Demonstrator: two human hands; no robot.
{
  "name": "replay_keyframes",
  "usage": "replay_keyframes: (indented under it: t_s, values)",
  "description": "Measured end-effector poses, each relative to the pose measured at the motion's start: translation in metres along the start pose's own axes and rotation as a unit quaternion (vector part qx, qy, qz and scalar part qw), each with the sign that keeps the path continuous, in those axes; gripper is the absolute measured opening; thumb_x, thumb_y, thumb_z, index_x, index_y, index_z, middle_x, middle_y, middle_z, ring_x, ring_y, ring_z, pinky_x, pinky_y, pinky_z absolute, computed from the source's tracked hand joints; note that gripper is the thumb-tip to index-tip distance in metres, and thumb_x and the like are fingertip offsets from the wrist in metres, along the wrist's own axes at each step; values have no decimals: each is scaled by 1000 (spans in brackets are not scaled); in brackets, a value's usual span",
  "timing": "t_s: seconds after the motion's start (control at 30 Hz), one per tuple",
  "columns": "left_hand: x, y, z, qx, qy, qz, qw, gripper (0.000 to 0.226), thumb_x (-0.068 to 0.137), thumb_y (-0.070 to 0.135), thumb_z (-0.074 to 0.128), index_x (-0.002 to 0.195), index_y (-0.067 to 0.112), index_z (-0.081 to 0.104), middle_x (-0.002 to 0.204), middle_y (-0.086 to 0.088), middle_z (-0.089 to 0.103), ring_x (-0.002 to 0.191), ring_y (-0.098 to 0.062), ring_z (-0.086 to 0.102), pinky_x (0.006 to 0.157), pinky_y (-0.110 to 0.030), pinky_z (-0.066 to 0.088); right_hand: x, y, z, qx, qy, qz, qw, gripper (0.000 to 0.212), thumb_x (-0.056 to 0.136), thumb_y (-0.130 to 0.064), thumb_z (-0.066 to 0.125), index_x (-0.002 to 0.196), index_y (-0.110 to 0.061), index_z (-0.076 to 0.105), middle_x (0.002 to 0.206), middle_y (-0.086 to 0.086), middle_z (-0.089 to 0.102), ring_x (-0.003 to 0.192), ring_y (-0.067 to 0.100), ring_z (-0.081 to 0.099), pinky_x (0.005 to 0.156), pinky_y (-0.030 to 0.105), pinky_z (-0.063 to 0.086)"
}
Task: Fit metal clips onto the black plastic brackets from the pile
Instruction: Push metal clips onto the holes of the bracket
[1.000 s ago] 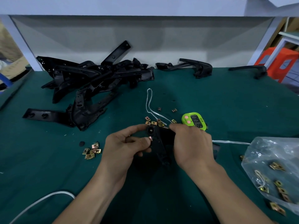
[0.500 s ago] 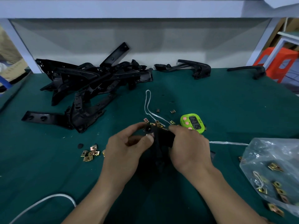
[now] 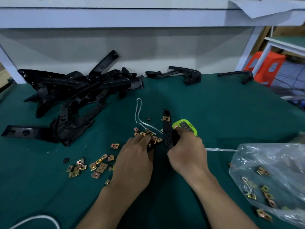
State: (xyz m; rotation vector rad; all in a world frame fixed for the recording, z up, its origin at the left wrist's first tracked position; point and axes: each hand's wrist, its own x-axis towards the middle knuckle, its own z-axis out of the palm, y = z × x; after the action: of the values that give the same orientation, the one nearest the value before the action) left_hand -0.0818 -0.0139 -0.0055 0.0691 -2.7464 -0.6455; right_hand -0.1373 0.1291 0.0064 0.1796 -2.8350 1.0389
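Head view, the only one. Right hand (image 3: 186, 152), just right of frame centre, is clamped round the lower end of one black bracket (image 3: 166, 129) and holds it upright off the table (image 3: 231, 113), the long arm pointing toward the top of the frame. One fitted clip (image 3: 166, 119) sits near the bracket's upper end; a bare hole shows lower down, just above the gripping fingers. Left hand (image 3: 137, 156) is down on the loose clips (image 3: 148, 134) at centre, fingers curled over them; cannot tell whether a clip is pinched, as the fingertips are hidden. More scattered clips (image 3: 92, 166) lie lower left of that hand. Pile of brackets (image 3: 74, 93) is in the upper left, well apart from both hands. Green counter (image 3: 187, 127) is just behind the right hand, touching or nearly so. Plastic bag (image 3: 272, 171) with clips in it lies at right edge; white string (image 3: 138, 113) loops above centre. Judged risks: clips lie packed together, so the fingers may lift two or fumble one. The bare hole sits close to the right-hand grip, so a clip may be pushed on skewed unless the grip shifts. A one-handed hold at the end gives leverage, so the bracket may twist under the push. The right knuckles may knock the counter.
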Motion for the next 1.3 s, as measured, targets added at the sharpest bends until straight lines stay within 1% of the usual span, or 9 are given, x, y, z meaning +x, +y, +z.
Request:
replay_keyframes:
  t_s: [0.17,0.3,0.47,0.57,0.67,0.8,1.03,1.13,1.3]
  values:
    - [2,-8,9,-30,8,-3,1000,26,91,11,67,116,18,66,108,3,61,95,-19,53,83,-32,47,0,-2,3,-13,-8,-2,1000,39,68,-35,40,98,-23,61,66,-7,52,76,37,57,68,37,47]
    - [0,-5,9,-31,33,-21,999,14,86,9,72,98,16,67,98,1,61,88,-19,51,75,-27,39,1,-3,4,-23,-1,-1,1000,28,76,-24,52,102,-23,63,80,3,66,81,39,60,72,38,50]
    - [-2,-5,7,-26,73,-26,997,6,94,18,66,93,17,73,86,2,67,81,-21,58,74,-35,44,1,-1,5,-30,-8,-1,1000,22,79,-21,56,99,-26,63,70,-3,55,75,36,53,69,36,46]
    - [-4,-2,3,-54,129,-85,986,13,94,33,66,92,25,75,72,7,70,67,-18,62,67,-29,39,2,-1,5,-30,-10,-2,999,21,76,-21,55,96,-27,61,65,-9,50,73,34,53,67,35,45]
    - [-3,-3,-1,-120,108,-144,976,18,92,43,66,92,29,75,66,20,66,66,-1,63,62,-17,44,1,0,7,-25,-10,-7,1000,27,73,-23,53,98,-27,63,63,-11,48,72,33,54,68,35,46]
    - [-1,-5,-6,-201,104,-175,958,6,84,33,79,80,33,75,66,29,67,75,14,63,66,-2,43,2,3,9,-33,-10,-13,999,18,72,-26,52,88,-31,57,62,-10,49,69,33,51,64,33,41]
    - [-3,-2,-8,-239,100,-132,957,42,75,11,86,63,47,67,67,36,66,70,12,65,66,0,43,2,5,12,-48,-11,-41,998,12,78,-23,59,86,-30,54,62,-9,48,66,31,47,63,32,37]
    - [-4,-4,-6,-228,121,-120,959,30,77,7,84,75,36,75,74,40,66,75,15,65,71,1,44,2,5,13,-56,-17,-46,997,15,78,-22,58,91,-29,57,62,-9,50,66,30,48,63,32,37]
    - [-3,-8,-3,-221,139,-135,956,38,86,6,73,95,43,75,82,38,69,80,13,66,73,1,44,2,5,13,-55,-19,-50,997,14,79,-22,59,91,-28,56,63,-8,53,66,29,50,64,32,38]
